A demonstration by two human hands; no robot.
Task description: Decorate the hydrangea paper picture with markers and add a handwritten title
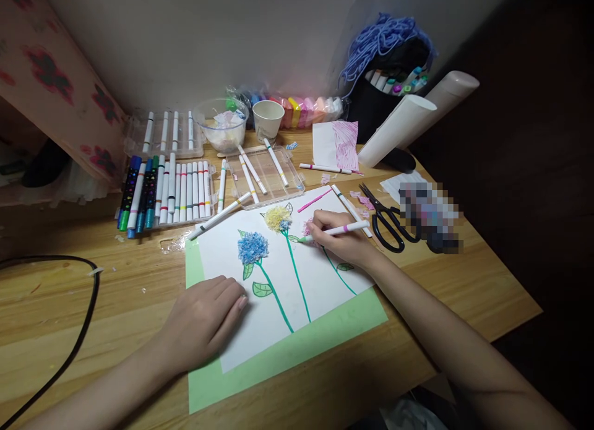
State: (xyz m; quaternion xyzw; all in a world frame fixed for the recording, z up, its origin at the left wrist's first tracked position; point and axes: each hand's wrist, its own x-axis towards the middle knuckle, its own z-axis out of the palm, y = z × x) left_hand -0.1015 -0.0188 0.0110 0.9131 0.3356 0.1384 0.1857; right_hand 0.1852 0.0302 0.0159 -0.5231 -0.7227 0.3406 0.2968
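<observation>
White paper (260,325) lies on a green sheet (366,312), showing a blue flower (253,249), a yellow one (277,219) and a pink one partly behind my right hand, with green stems and leaves. My right hand (341,235) grips a white marker (346,228) with a pink band; its green tip touches the paper by a leaf right of the middle stem. My left hand (204,322) rests on the paper's left side, fingers loosely curled, below the blue flower. Nothing shows in it.
Many markers (185,192) lie in cases behind the paper. Beyond are a clear bowl (223,133), a paper cup (268,120) and a dark container of pens (371,105). Black scissors (390,223) and rolled paper (394,133) lie right. A black cable (88,312) curves along the left.
</observation>
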